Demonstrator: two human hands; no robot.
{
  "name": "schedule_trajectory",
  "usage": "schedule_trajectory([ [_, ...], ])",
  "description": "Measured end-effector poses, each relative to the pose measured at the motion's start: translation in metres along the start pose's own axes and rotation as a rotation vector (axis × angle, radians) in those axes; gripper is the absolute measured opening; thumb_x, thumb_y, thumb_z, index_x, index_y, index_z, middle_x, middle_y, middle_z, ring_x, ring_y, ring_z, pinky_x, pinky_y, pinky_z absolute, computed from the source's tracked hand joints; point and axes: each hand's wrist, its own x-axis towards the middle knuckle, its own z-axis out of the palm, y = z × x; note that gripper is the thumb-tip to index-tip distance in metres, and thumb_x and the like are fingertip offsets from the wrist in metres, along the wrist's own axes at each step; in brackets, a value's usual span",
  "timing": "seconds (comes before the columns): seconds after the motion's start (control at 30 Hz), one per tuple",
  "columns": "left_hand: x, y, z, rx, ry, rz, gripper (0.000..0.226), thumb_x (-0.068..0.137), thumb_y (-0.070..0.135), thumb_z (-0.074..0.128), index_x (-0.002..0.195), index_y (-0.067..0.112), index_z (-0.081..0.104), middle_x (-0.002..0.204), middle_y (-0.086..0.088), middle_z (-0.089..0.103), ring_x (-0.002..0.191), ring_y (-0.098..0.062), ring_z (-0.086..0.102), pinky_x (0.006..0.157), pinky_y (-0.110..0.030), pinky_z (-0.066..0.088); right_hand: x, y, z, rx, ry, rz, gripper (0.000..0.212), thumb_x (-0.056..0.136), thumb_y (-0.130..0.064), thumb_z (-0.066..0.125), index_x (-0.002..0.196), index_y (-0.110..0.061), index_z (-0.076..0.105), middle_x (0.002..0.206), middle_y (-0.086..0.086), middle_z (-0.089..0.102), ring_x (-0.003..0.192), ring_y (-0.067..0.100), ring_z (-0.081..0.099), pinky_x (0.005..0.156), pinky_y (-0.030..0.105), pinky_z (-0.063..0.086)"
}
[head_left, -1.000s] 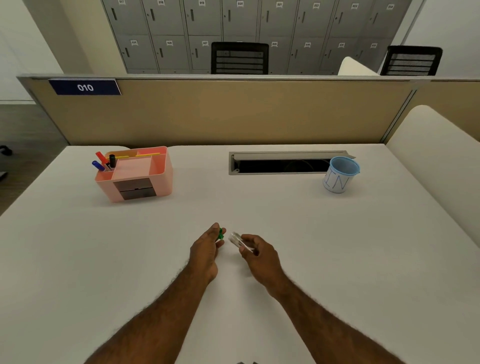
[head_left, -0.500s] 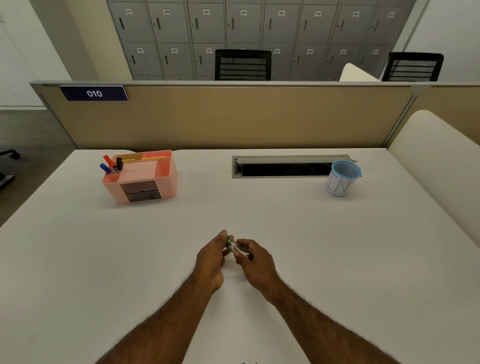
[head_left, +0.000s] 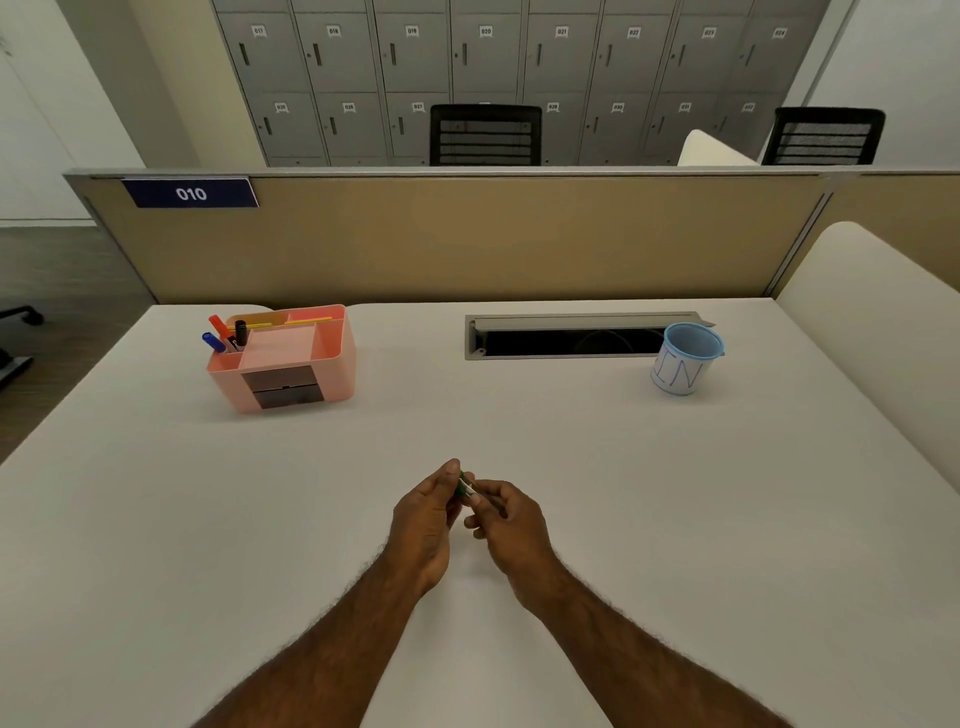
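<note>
Over the middle of the white table (head_left: 675, 519) my two hands meet around a small pen-like object (head_left: 464, 486) with a green end and a clear, whitish part. My left hand (head_left: 423, 519) pinches the green end between thumb and fingers. My right hand (head_left: 506, 517) grips the clear part, fingers curled round it. Most of the object is hidden inside the two hands, so I cannot tell its full shape.
A pink desk organiser (head_left: 291, 358) with several markers stands at the back left. A blue-rimmed cup (head_left: 683, 364) marked "IN" sits at the back right beside an open cable slot (head_left: 566, 340). A tan partition (head_left: 467, 239) closes off the far edge.
The green piece in my left hand and the clear piece in my right hand were apart. The hands have come together, and the two pieces now meet between the fingertips.
</note>
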Motion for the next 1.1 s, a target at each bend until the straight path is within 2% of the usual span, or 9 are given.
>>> schedule_trajectory([
  [0.2, -0.003, 0.002, 0.004, -0.025, -0.021, 0.051, 0.017, 0.091, 0.013, 0.061, 0.102, 0.007, 0.072, 0.098, -0.014, 0.073, 0.095, -0.022, 0.068, 0.084, -0.028, 0.052, 0.002, -0.01, -0.004, 0.128, -0.038, 0.042, 0.018, 0.094, -0.019, 0.059, 0.111, -0.017, 0.066, 0.101, 0.003, 0.074, 0.078, 0.011, 0.067, 0.072, 0.023, 0.056],
  [0.33, 0.0, 0.002, 0.001, 0.038, -0.019, 0.072, 0.013, 0.09, 0.014, 0.063, 0.095, 0.01, 0.074, 0.093, -0.013, 0.074, 0.09, -0.023, 0.068, 0.083, -0.029, 0.052, 0.001, -0.011, -0.006, 0.256, -0.117, 0.122, 0.02, 0.095, -0.019, 0.058, 0.11, -0.011, 0.068, 0.1, 0.004, 0.075, 0.079, 0.012, 0.064, 0.073, 0.026, 0.053],
  [0.57, 0.011, -0.005, -0.017, 0.259, 0.025, 0.037, 0.021, 0.086, 0.02, 0.07, 0.105, 0.012, 0.074, 0.099, -0.009, 0.076, 0.1, -0.022, 0.068, 0.101, -0.038, 0.049, 0.023, -0.017, -0.01, -0.378, -0.251, 0.122, 0.026, 0.087, -0.04, 0.062, 0.107, -0.022, 0.064, 0.092, -0.005, 0.076, 0.088, 0.01, 0.07, 0.079, 0.03, 0.056],
  [0.63, 0.012, -0.005, -0.02, 0.368, -0.009, 0.057, 0.026, 0.087, 0.018, 0.069, 0.113, 0.013, 0.07, 0.105, -0.005, 0.074, 0.105, -0.016, 0.067, 0.094, -0.027, 0.052, 0.029, -0.014, -0.007, -0.507, -0.295, 0.083, 0.024, 0.087, -0.036, 0.062, 0.105, -0.02, 0.063, 0.091, -0.007, 0.071, 0.083, 0.008, 0.066, 0.071, 0.024, 0.053],
  [0.7, 0.011, -0.003, -0.02, 0.486, -0.05, 0.082, 0.03, 0.089, 0.015, 0.067, 0.119, 0.012, 0.068, 0.109, -0.002, 0.073, 0.101, -0.005, 0.065, 0.075, -0.012, 0.052, 0.035, -0.012, -0.002, -0.592, -0.307, 0.049, 0.02, 0.085, -0.031, 0.063, 0.098, -0.016, 0.063, 0.087, -0.006, 0.065, 0.077, 0.007, 0.06, 0.066, 0.021, 0.048],
  [0.8, 0.017, 0.003, -0.024, 0.584, -0.072, 0.115, 0.032, 0.091, 0.016, 0.064, 0.123, 0.013, 0.066, 0.118, -0.004, 0.07, 0.1, -0.003, 0.065, 0.068, -0.006, 0.049, 0.045, -0.013, 0.008, -0.61, -0.294, 0.04, 0.024, 0.08, -0.024, 0.063, 0.097, -0.008, 0.063, 0.087, 0.0, 0.066, 0.075, 0.011, 0.06, 0.069, 0.03, 0.052],
  [0.87, 0.023, 0.012, -0.028, 0.619, -0.068, 0.135, 0.036, 0.092, 0.024, 0.063, 0.126, 0.015, 0.064, 0.122, -0.001, 0.068, 0.105, -0.006, 0.063, 0.076, -0.009, 0.05, 0.053, -0.017, 0.016, -0.61, -0.298, 0.029, 0.026, 0.079, -0.022, 0.063, 0.1, -0.007, 0.061, 0.089, 0.003, 0.069, 0.075, 0.015, 0.064, 0.068, 0.031, 0.054],
  [0.97, 0.037, 0.033, -0.039, 0.579, 0.016, 0.119, 0.035, 0.094, 0.033, 0.058, 0.123, 0.015, 0.065, 0.125, -0.002, 0.067, 0.112, -0.016, 0.063, 0.095, -0.027, 0.049, 0.069, -0.027, 0.03, -0.65, -0.288, -0.065, 0.031, 0.079, -0.022, 0.064, 0.108, -0.014, 0.057, 0.094, 0.007, 0.071, 0.082, 0.022, 0.068, 0.067, 0.031, 0.054],
  [1.1, 0.062, 0.075, -0.07, 0.665, 0.18, 0.118, 0.029, 0.095, 0.021, 0.055, 0.12, 0.01, 0.064, 0.119, -0.01, 0.07, 0.103, -0.021, 0.065, 0.086, -0.03, 0.052, 0.097, -0.053, 0.056, -0.809, -0.275, -0.275, 0.032, 0.077, -0.02, 0.065, 0.107, -0.013, 0.056, 0.096, 0.012, 0.07, 0.086, 0.027, 0.064, 0.072, 0.031, 0.05],
])
